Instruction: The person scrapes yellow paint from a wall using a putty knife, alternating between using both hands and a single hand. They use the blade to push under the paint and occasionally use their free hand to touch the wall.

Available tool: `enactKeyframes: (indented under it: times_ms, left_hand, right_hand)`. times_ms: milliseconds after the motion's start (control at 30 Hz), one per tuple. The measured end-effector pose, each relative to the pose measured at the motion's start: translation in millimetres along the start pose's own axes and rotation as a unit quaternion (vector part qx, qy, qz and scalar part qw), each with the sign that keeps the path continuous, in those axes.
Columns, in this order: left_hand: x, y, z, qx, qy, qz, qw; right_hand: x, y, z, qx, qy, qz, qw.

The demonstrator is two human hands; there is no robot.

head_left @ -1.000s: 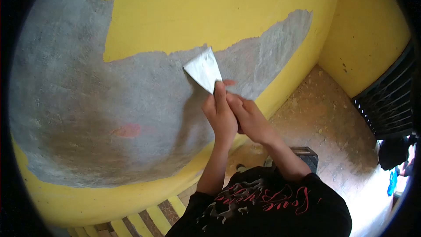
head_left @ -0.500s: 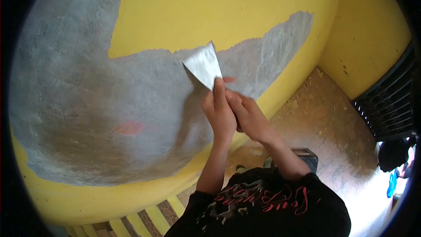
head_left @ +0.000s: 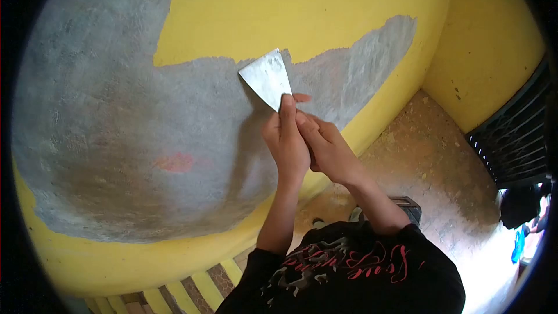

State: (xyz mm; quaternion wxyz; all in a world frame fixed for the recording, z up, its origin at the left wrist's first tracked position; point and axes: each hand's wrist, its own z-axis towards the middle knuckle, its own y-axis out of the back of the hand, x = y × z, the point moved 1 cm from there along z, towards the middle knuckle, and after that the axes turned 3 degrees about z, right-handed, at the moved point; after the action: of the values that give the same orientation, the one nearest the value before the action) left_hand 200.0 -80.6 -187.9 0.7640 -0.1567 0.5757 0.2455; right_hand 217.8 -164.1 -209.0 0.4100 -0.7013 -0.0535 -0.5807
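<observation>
The left hand [head_left: 286, 142] is wrapped around the handle of a metal scraper [head_left: 267, 77], its forefinger stretched up along the base of the blade, and the right hand [head_left: 328, 151] is clasped just beside it on the same handle, so both hold the tool. The scraper's broad blade lies against the wall [head_left: 325, 6], its top edge touching the ragged border where the yellow paint [head_left: 279, 11] meets the bare grey plaster [head_left: 116, 116]. Below right lies a dusty floor [head_left: 430, 157].
</observation>
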Motion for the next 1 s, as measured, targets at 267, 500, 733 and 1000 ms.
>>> enactKeyframes:
  times_ms: [267,500,733,1000]
  left_hand:
    - [-7.6,0.5,2.5,-0.001,-0.004,0.013,1.0]
    - [-21.0,3.8,3.8,0.013,-0.007,0.01,1.0]
    - [-13.1,7.3,2.8,0.005,0.0,0.004,1.0]
    - [-9.0,13.5,2.4,0.011,0.009,-0.017,1.0]
  right_hand:
    - [-0.8,-6.1,-5.5,-0.015,-0.008,0.002,1.0]
    - [4.0,-10.2,0.3,0.014,0.015,0.016,1.0]
    - [5.1,-11.1,1.9,0.026,-0.001,0.025,0.999]
    - [-2.6,-14.9,-2.8,0.011,-0.007,0.015,1.0]
